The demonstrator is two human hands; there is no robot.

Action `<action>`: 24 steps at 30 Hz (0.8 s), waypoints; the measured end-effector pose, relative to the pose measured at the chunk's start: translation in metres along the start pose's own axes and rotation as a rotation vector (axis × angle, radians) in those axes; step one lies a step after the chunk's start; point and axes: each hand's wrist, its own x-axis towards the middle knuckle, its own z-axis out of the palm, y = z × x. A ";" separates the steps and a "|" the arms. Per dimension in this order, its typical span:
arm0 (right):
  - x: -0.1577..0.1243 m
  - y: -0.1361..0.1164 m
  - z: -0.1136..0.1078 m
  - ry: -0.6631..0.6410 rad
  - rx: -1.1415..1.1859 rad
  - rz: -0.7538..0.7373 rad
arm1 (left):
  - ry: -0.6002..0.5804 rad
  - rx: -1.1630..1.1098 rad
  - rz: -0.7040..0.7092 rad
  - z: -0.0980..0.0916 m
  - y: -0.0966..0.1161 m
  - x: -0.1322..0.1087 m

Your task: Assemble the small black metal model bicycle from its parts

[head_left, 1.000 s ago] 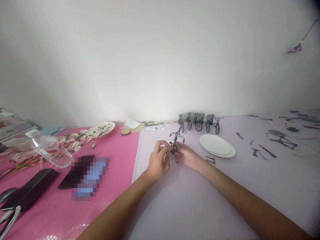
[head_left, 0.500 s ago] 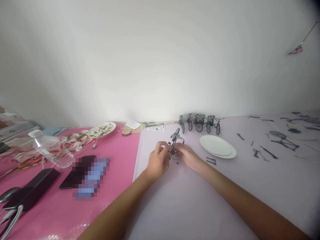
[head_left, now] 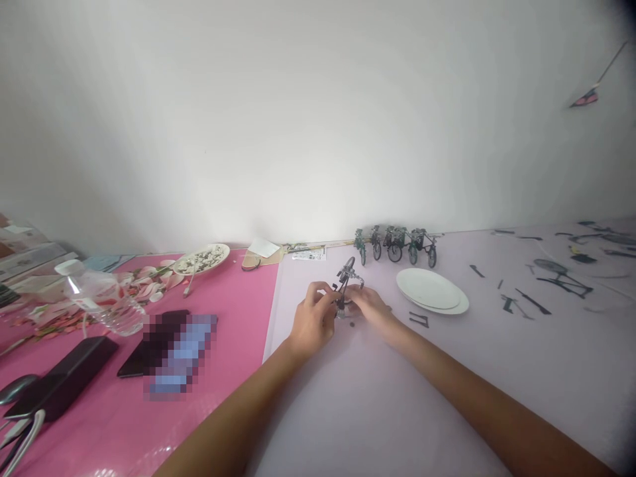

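A small dark metal bicycle part (head_left: 345, 285) with handlebars stands upright between both hands, just above the lilac table cover (head_left: 377, 397). My left hand (head_left: 312, 323) pinches its lower end from the left. From the right, my right hand (head_left: 370, 308) closes its fingers on the same piece. A tiny dark bit (head_left: 352, 324) lies on the cover right below the hands. Behind them, a row of finished miniature bicycles (head_left: 396, 244) stands near the wall.
A stack of white plates (head_left: 432, 291) sits right of the hands, with loose dark parts (head_left: 527, 298) scattered further right. On the pink cover (head_left: 209, 371) at left lie a plastic bottle (head_left: 102, 298), dark phones (head_left: 64, 377), a dish of seeds (head_left: 203, 257) and scissors (head_left: 17, 430).
The bicycle part has tilted and turned slightly in the fingers; its handlebar end now leans a little left. Both hands stay in place.
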 end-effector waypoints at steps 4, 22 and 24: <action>0.002 0.003 0.000 0.002 -0.072 -0.044 | 0.000 0.007 -0.020 0.001 0.000 -0.001; -0.005 -0.003 0.005 -0.016 -0.029 -0.174 | 0.119 -0.048 0.053 -0.002 0.006 0.001; -0.007 -0.005 0.005 -0.021 0.005 -0.208 | 0.155 -0.051 0.085 -0.002 0.007 0.002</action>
